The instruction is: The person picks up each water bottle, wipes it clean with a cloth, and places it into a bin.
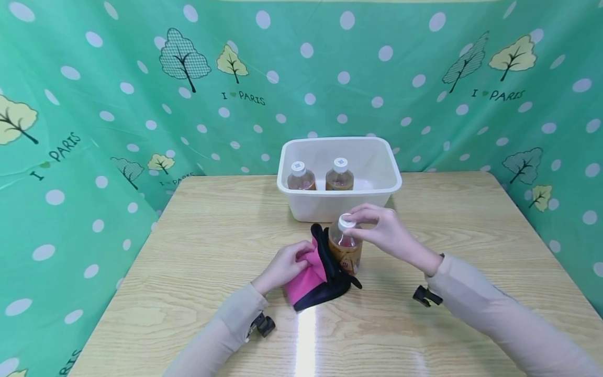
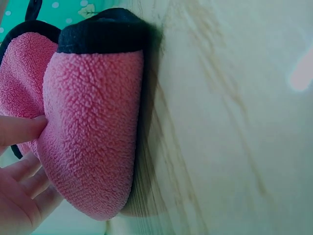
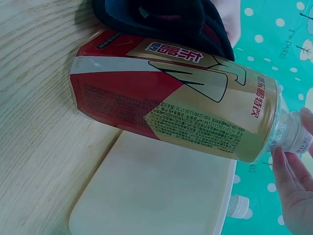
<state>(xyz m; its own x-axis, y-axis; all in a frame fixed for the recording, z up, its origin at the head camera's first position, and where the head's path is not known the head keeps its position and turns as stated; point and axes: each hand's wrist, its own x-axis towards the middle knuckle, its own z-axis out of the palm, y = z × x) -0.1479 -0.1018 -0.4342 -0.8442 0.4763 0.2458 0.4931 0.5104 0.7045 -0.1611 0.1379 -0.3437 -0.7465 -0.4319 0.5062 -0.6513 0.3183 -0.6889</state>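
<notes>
My left hand point(image 1: 284, 266) pinches a pink cloth point(image 1: 305, 280) with a black edge, folded in a bunch on the table. In the left wrist view, the thumb and fingers point(image 2: 22, 129) hold a fold of its fluffy pink side. Just right of the cloth stands an upright drink bottle point(image 1: 347, 256) with a white cap. My right hand point(image 1: 383, 230) grips that cap from above between thumb and fingers. A red and tan label on the bottle point(image 3: 166, 98) shows in the right wrist view, with the cloth's dark part point(image 3: 171, 24) against its side.
Behind the bottle is a white plastic bin point(image 1: 325, 207). Two capped bottles stand inside it, one on the left point(image 1: 301, 180) and one near the middle point(image 1: 339, 180). A green dotted curtain point(image 1: 282, 78) hangs behind the wooden table point(image 1: 202, 235).
</notes>
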